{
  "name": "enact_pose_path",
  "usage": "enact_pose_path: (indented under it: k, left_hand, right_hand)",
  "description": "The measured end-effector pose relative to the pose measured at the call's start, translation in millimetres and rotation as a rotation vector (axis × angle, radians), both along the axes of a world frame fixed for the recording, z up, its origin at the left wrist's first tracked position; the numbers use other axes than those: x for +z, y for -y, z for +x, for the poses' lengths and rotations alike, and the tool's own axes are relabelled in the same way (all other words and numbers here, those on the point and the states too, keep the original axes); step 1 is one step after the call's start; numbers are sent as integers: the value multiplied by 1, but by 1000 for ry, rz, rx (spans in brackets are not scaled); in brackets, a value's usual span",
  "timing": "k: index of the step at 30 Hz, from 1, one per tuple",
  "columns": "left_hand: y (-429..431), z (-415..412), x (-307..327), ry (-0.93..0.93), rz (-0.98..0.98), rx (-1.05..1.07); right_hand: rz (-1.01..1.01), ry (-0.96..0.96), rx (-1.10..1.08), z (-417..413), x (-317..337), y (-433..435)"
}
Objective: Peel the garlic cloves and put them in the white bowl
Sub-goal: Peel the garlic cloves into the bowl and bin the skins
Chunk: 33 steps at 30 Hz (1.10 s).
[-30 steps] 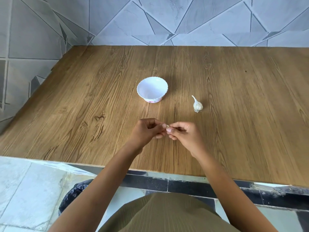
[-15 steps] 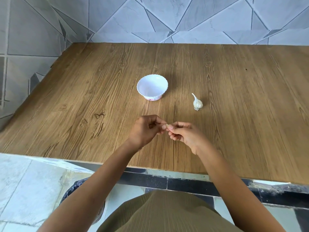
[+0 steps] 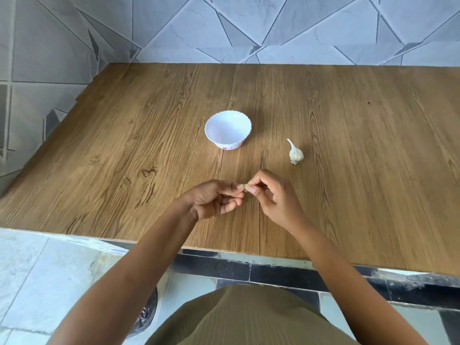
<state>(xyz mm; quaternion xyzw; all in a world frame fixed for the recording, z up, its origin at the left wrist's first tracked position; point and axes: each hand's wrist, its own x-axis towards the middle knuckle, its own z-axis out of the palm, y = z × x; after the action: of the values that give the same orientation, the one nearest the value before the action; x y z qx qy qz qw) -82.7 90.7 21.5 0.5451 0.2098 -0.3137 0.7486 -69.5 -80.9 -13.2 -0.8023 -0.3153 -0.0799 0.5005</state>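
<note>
A small pale garlic clove (image 3: pixel 246 187) is pinched between the fingertips of both hands above the wooden table (image 3: pixel 124 150); most of it is hidden by the fingers. My left hand (image 3: pixel 214 200) holds it from the left and my right hand (image 3: pixel 273 197) from the right, fingers curled. The white bowl (image 3: pixel 227 129) with a scalloped rim stands beyond the hands, and nothing shows inside it. A garlic bulb (image 3: pixel 295 153) with a pointed stem lies to the right of the bowl.
The table's near edge (image 3: pixel 249 252) runs just under my forearms, and a tiled wall closes off the far and left sides. A dark bin (image 3: pixel 146 317) sits on the tiled floor below the table's edge.
Both hands stay together on the clove. The fingers of my right hand have spread a little and my left hand has turned slightly. Bowl and bulb lie as before.
</note>
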Motion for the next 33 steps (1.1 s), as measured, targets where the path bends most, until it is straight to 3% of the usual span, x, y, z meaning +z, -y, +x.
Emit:
enact_pose_path:
  k: [2,4,7,12,19,21,23,28,31,33]
  left_hand:
    - [0,1,0,-18,-6,-17]
    - [1,2,-3,78,112,-79]
    - [4,3,-7,415,430,-188]
    - [5,1,-13,874,826,-223]
    - [-3,0,-20,1156,776,-270]
    - [-4,0,-20,1150,747,-269]
    - [-3,-1,-22,1088,715,-248]
    - [1,-4,-16,595,449,-161]
    - [2,-6,-11,414,275,-123]
    - [3,-8,-9,323,135,-75]
  right_hand:
    - [-10,11,5,1,-3,1]
    - [-26,-63,5,1,-6,4]
    - [-44,-266,-13,0,-11,5]
    - [-85,-428,-65,-1,-5,1]
    - [84,-852,92,2,6,9]
    - [150,-950,137,3,6,12]
    - [149,-930,121,4,3,12]
    - [53,-428,40,0,-13,8]
    - [119,-327,58,-3,-12,7]
    - [196,-359,79,-3,-11,7]
